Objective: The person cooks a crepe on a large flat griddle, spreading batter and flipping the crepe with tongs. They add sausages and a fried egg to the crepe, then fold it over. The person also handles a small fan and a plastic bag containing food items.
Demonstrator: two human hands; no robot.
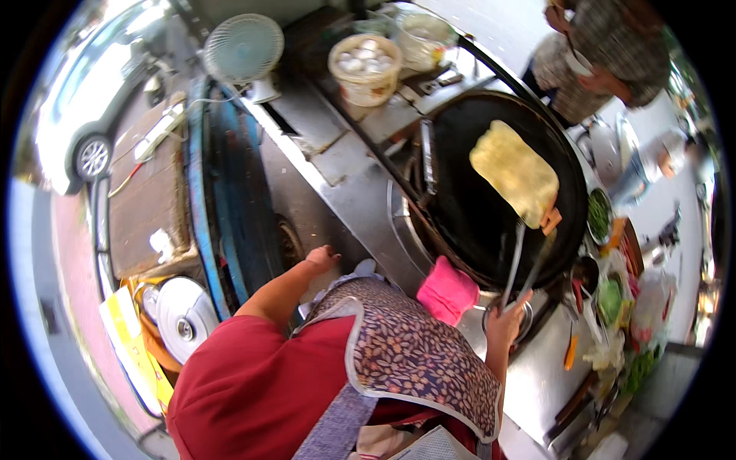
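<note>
My right hand point(506, 323) grips a pair of long metal tongs point(516, 261) at the near rim of a large round black griddle point(460, 230). One tip of the tongs reaches the near edge of a pale yellow flatbread point(513, 167). By the other tip are small orange-brown pieces of food point(551, 222), against the flatbread's corner. My left hand point(324, 259) hangs away from the griddle, beside the metal counter, with nothing visible in it; its fingers are too small to read. A bright pink cloth point(448, 291) lies by the griddle's near rim.
A tub of eggs point(365, 69) and a white fan point(244, 52) stand beyond the counter. To the right are a bowl of chopped greens point(599, 215), a ladle point(585, 270) and an orange-handled tool point(571, 352). Another person point(604, 57) stands across the griddle.
</note>
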